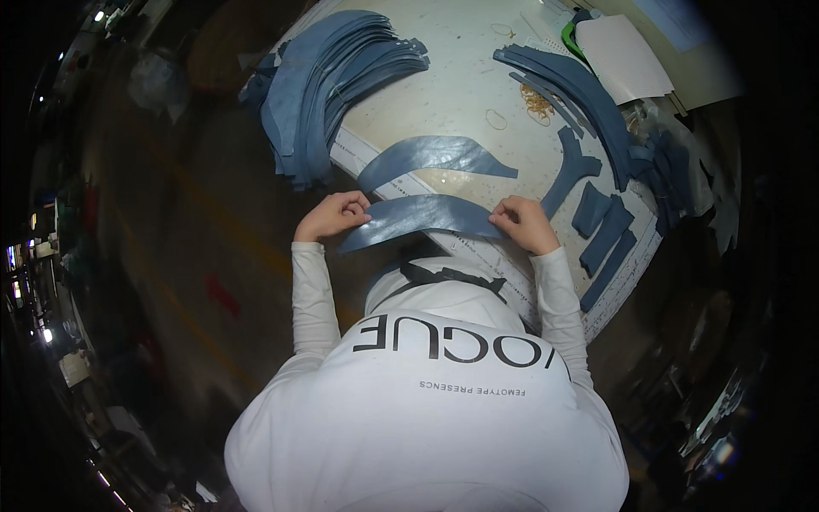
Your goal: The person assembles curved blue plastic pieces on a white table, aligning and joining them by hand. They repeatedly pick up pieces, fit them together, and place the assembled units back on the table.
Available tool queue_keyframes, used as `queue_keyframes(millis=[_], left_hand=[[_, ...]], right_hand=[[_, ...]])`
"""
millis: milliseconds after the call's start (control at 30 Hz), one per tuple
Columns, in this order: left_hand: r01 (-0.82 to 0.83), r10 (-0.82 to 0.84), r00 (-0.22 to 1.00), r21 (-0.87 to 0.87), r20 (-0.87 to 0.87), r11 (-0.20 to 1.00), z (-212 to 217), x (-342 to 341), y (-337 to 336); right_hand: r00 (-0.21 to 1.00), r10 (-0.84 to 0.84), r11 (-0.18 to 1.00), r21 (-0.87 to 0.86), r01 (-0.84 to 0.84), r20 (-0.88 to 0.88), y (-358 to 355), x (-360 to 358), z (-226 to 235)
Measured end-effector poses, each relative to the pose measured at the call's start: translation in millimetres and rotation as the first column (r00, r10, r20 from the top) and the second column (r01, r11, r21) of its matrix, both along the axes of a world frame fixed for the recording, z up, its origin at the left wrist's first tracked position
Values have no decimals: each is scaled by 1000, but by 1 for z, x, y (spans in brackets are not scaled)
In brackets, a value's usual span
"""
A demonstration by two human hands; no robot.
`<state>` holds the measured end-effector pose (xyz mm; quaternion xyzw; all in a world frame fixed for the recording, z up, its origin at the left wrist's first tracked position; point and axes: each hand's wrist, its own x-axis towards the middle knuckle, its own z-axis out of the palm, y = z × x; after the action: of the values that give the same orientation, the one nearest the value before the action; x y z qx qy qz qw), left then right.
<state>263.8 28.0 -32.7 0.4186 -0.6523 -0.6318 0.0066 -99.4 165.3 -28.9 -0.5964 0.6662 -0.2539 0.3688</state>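
White shirt (426, 444) foremost, left hand (333, 217) and right hand (525, 224) tightly pinch a blue panel (426, 215), a clear bag (701, 192) rightward, contents uncertain

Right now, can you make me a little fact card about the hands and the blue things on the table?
Left hand: pinches the held blue piece near its left end
Right hand: pinches the same piece near its right end
Held shape: curved and shiny
Just beyond: a similar curved piece on the table
Left side: big stack of blue pieces
Right side: smaller curved stack, with tan loops beside it
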Motion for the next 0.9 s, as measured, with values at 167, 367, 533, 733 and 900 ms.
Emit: queue_keyframes(millis=[167, 367, 533, 733, 900], left_hand=[[-292, 276, 956, -315, -94, 903, -3, -28, -17], [-219, 421, 907, -820, 29, 528, -27, -55, -28], [-100, 340, 934, -837, 107, 538, -37, -55, -14], [31, 156, 956, -614, 249, 788, -30, -46, -38], [-126, 96, 977, -152, -193, 980, -1, -92, -64]], right_hand=[[987, -152, 965, -222, 137, -56, -31, -13, -8], [951, -205, 964, -213, 156, -231, -67, -21, -32], [920, -203, 974, -169, 153, -335, -72, -1, -41], [970, -104, 981, -182, 64, -218, -81, -6, -30], [971, -230, 950, -229, 211, -60, -76, -51, 17]])
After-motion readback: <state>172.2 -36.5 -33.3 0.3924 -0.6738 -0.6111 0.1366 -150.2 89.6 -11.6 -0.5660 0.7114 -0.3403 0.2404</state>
